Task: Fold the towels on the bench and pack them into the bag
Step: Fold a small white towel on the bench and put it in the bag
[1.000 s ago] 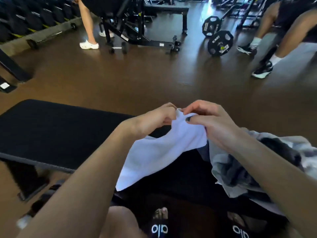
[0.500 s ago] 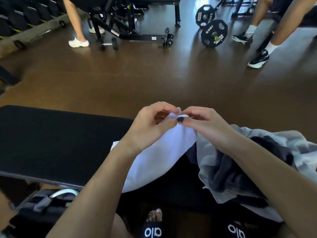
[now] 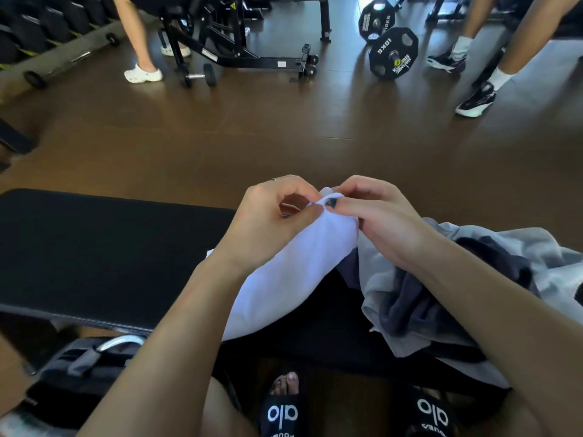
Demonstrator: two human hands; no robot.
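A dark bag [image 3: 79,370] with a grey handle sat on the floor at the lower left, below the black bench [image 3: 104,253]. Above the bench's middle, the left hand [image 3: 268,225] pinched the top edge of a white towel [image 3: 284,279] between thumb and curled fingers. The right hand [image 3: 388,222] pinched the same edge just beside it, thumb on the cloth. Further right, a grey towel [image 3: 378,279] and a dark towel [image 3: 410,304] lay bunched together on the bench.
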